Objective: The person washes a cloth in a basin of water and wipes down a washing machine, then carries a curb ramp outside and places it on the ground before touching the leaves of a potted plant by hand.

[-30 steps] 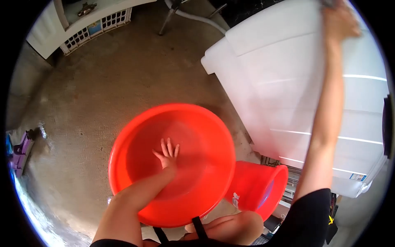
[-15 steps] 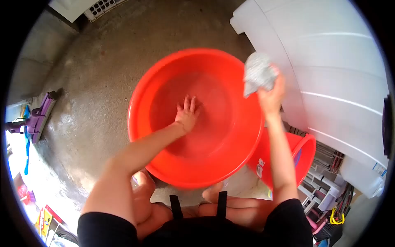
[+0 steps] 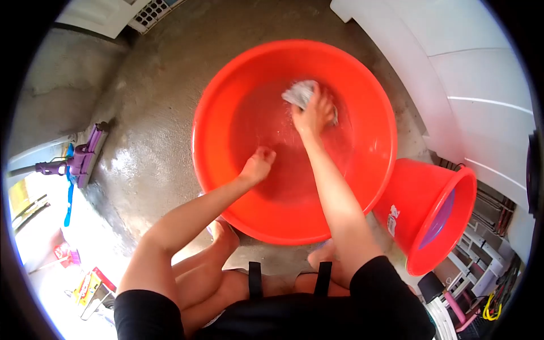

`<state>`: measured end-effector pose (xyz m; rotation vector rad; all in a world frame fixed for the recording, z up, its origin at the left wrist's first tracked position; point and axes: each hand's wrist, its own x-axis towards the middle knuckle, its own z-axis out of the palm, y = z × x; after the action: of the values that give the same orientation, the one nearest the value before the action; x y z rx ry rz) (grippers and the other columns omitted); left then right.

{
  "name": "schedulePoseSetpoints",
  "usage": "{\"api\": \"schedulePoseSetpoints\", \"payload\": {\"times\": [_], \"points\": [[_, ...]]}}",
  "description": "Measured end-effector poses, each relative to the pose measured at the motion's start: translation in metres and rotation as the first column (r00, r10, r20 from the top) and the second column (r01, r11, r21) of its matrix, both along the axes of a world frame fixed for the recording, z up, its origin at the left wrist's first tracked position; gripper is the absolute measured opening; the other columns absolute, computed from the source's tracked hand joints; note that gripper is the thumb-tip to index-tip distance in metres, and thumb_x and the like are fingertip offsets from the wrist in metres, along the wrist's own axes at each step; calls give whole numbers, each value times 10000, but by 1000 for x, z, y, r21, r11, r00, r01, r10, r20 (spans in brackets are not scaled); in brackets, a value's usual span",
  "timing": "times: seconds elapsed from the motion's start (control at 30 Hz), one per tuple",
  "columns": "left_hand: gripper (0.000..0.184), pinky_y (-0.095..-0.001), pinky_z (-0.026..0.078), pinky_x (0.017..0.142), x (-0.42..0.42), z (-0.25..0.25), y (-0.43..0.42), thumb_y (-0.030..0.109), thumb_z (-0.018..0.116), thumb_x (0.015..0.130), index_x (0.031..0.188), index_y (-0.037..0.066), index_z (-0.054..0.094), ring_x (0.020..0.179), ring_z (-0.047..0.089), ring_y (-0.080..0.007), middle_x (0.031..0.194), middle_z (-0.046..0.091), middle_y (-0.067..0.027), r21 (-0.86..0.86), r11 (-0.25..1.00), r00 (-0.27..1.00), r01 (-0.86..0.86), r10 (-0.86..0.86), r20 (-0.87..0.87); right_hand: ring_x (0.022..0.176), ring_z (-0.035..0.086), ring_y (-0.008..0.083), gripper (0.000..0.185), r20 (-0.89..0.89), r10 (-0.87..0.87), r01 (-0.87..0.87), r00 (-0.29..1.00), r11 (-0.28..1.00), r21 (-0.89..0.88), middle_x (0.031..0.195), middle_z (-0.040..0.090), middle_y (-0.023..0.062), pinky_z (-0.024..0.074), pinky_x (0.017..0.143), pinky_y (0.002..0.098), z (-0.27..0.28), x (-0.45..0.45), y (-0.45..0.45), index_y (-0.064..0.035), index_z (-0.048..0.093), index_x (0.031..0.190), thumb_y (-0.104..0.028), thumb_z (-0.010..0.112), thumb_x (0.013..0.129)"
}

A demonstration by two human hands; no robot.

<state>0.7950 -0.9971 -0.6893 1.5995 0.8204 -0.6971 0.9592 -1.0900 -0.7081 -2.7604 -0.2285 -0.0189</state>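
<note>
1. The grey cloth (image 3: 300, 92) is inside the red basin (image 3: 214, 150), toward its far side and right of the middle, low over what looks like shallow water (image 3: 255, 116), with a few flecks of splash near it.

2. The right hand (image 3: 315, 111) has its fingers wrapped around the cloth, gripping it in a bunch; one end sticks out past the thumb, and a small pale bit shows on the other side.

3. The left hand (image 3: 259, 164) is over the near-left part of the basin, its fingers curled inward; blur hides whether they hold anything.

4. The cloth should handle as soft and limp, light when dry and heavier once soaked. It is unlikely to break, though wet folds may slip. A full-hand grip around the bunched middle seems surest; a loose corner would let the rest trail.

5. The basin looks like smooth plastic, stiff at the rim and probably slippery where wet.

6. Half a second ago the cloth was up over the basin's right rim; now it is down within the walls. The left hand, then spread low inside, now has its fingers drawn in.

7. The view has shifted too: the basin and the red bucket (image 3: 409, 195) beside it sit farther right.
</note>
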Motion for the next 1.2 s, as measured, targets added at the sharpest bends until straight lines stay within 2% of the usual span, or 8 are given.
{"api": "schedulePoseSetpoints", "payload": {"times": [0.1,0.27,0.43,0.57,0.8,0.9,1.0,1.2], "points": [[701,-422,520,714,17,-13,20,545,487,831,1305,62,306,959,534,-289,1211,431,-144,-192,785,808,-589,570,-147,1224,310,355,815,-62,248,-242,967,966,93,1349,320,135,208,978,590,29,-12,30,-169,294,1334,-275,702,635],[596,-353,456,718,53,-8,63,467,525,838,1306,161,320,1002,512,-207,1174,497,-72,-50,821,815,-568,570,101,1243,307,305,810,-142,669,-644,729,741,187,1387,287,101,243,982,540,14,-44,-7,-173,304,1336,-285,710,645],[679,-352,481,764,75,-12,49,552,511,813,1247,37,423,1025,528,-202,1180,507,-96,-217,891,915,-399,403,-30,1250,224,400,740,-337,-91,216,937,909,356,1344,261,219,262,984,510,13,-58,-15,-71,323,1290,-174,673,646],[750,-407,469,813,102,37,51,722,429,735,1197,132,473,993,548,-242,1106,555,-59,-678,646,937,-349,265,-230,1081,389,391,572,-466,118,326,877,567,757,1176,368,239,369,905,417,12,-80,13,-51,455,1198,-225,642,686],[479,-420,381,949,80,-14,65,444,307,921,1267,121,379,1145,438,-254,1256,441,-54,-730,519,843,-446,518,-146,1096,382,333,460,-109,129,-10,986,690,724,1121,442,144,365,856,417,79,-84,3,-52,583,929,-321,763,602],[372,-353,469,841,83,15,13,292,400,889,1171,57,463,1005,534,-235,1132,522,-93,-714,610,862,-344,506,17,1161,396,292,515,-373,-347,483,860,321,815,1198,474,122,369,913,397,83,-65,2,-52,567,1029,-324,751,632],[315,-327,462,787,80,40,-15,182,500,867,1123,-3,488,897,567,-215,998,569,-88,-415,878,800,-237,419,430,1010,520,218,420,-750,395,836,531,-389,387,1064,575,71,418,853,350,70,-41,-35,-52,613,988,-278,736,655],[424,-305,451,780,86,40,47,282,566,853,1129,-30,484,892,565,-198,998,589,-144,-2,998,914,67,-60,402,825,594,216,342,-339,-333,452,880,367,813,890,632,125,473,751,337,58,-5,-89,9,568,981,-209,688,747]]}}
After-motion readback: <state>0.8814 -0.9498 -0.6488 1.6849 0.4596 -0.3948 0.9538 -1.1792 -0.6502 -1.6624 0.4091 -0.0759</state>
